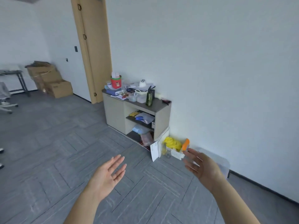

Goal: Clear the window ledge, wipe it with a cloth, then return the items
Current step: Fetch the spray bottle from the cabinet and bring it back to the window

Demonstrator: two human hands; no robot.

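Observation:
My left hand (pixel 108 174) is held out over the grey floor, palm up, fingers spread, holding nothing. My right hand (pixel 200 165) is raised to the right, fingers apart and empty, just in front of a white basket (pixel 175 154) on the floor by the wall. The basket holds a yellow cloth-like bundle (pixel 172 143) and an orange item (pixel 185 144). A clear bottle (pixel 164 148) and white booklet (pixel 155 149) stand beside it. No window ledge is in view.
A low cabinet (pixel 161 105) against the white wall carries a red cup (pixel 116 82), containers and a dark bottle (pixel 149 97); its shelves hold papers. A wooden door frame (pixel 90 50) stands behind it. Cardboard boxes (pixel 50 80) and a table are far left. A clear bin (pixel 224 164) is behind my right hand.

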